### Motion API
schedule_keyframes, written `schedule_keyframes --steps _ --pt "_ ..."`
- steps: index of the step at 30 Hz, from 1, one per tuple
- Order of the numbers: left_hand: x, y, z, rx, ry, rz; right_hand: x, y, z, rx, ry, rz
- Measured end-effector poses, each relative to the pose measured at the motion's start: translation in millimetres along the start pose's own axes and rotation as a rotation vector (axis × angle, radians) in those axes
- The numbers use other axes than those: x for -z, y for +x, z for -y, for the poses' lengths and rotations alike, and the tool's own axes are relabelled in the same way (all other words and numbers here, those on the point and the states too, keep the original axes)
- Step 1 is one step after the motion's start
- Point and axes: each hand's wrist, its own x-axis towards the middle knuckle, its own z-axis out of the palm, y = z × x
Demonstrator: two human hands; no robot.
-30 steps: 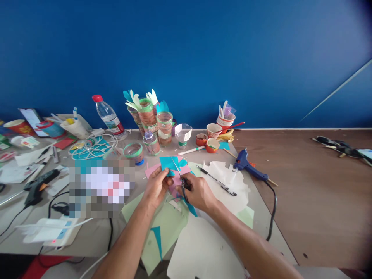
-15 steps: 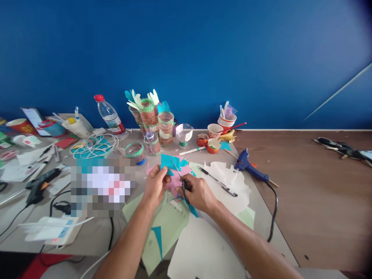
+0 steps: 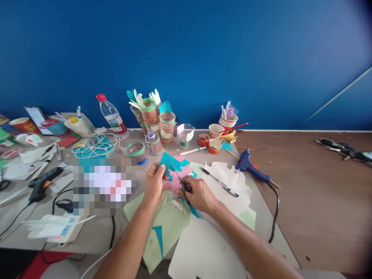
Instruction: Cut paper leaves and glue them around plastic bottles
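Observation:
Between thumb and fingers, my left hand [image 3: 154,179] pinches a piece of blue paper [image 3: 167,159]. My right hand [image 3: 201,190] is closed round the handles of a pair of scissors [image 3: 184,183], whose blades point up and left at the blue paper. Under both hands lie pink paper [image 3: 172,183] and a pale green sheet [image 3: 157,211]. A narrow blue offcut [image 3: 158,237] rests on the green sheet. Right of my right hand, a black pen [image 3: 213,176] lies on cut white paper [image 3: 241,179].
A blue glue gun [image 3: 249,167] with a cord lies at the table's right side. Behind stand decorated jars [image 3: 151,116], a red-capped bottle [image 3: 112,118] and paper cups [image 3: 228,123]. On the left are a black glue gun [image 3: 43,184], coiled white cable [image 3: 95,147] and a power strip [image 3: 65,232].
The blue paper has turned and tilted in my left hand, beside the scissor blades. My right hand stays in nearly the same place. The whole view has shifted slightly.

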Motion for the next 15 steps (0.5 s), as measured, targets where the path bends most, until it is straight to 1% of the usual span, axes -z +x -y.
schedule_keyframes --steps 5,15 --pt "2.0 3.1 1.7 -0.029 -0.017 -0.043 0.0 -0.7 0.6 0.017 -0.018 0.033" --pt "4.5 5.1 4.4 -0.050 -0.006 -0.058 -0.8 -0.8 0.0 0.041 -0.035 0.073"
